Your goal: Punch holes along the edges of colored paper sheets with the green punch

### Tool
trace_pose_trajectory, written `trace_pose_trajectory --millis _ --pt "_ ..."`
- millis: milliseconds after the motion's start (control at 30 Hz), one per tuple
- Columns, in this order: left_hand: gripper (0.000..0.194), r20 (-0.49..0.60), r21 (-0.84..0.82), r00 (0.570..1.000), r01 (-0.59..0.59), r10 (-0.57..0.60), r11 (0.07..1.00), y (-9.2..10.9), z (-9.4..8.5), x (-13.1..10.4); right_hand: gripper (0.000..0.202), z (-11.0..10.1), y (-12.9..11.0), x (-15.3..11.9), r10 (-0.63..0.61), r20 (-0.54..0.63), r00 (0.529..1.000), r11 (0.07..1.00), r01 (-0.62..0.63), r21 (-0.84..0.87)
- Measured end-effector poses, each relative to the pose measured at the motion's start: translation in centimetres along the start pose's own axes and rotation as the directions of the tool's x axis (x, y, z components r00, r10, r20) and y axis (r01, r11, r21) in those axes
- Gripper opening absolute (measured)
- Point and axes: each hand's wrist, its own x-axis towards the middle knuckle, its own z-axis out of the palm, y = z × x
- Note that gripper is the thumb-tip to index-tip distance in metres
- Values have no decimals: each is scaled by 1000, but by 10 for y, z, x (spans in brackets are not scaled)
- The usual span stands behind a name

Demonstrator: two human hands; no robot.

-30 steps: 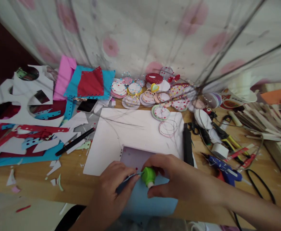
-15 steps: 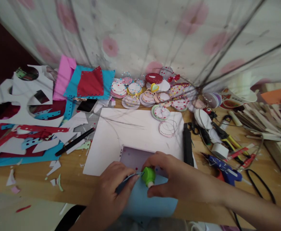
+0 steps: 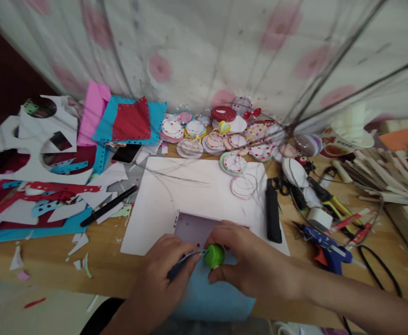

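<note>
Paper (image 3: 214, 298), blue, is held over the near edge of the worktop (image 3: 106, 272). It is pinched between closed fingers of the left hand (image 3: 165, 263); a green punch-like tool (image 3: 214, 256) is gripped beside the pinch between part-spread fingers of the right hand (image 3: 249, 258). The former should be handled as light, pliable and easily creased, and held by its margin; the latter, probably stiff, by its sides
</note>
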Motion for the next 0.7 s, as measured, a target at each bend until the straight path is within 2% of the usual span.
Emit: trace_pose_trajectory --millis 67,100,200,267,367,467,700 --pt "3 55 11 998 36 -37 999 2 -6 3 17 0 0 1 -6 20 1000 1000 6 6" --pt "9 99 19 993 59 -61 998 4 -10 5 15 1 0 1 -5 34 999 1000 5 -2" --pt "48 227 74 966 108 -122 991 11 -19 15 16 3 -1 2 -5 50 999 999 7 -45" --pt "63 290 118 948 99 -130 988 16 -21 21 17 5 -2 4 -16 49 999 998 19 -61" --pt "56 361 154 918 113 -162 982 20 -16 27 15 8 -3 5 -28 36 999 994 32 -103" --pt "45 381 145 905 144 -190 979 20 -11 30 12 9 -1 4 -41 14 999 991 43 -126" --pt "40 360 95 912 175 -198 980 17 -8 28 7 16 6 4 -57 -6 998 992 56 -109"
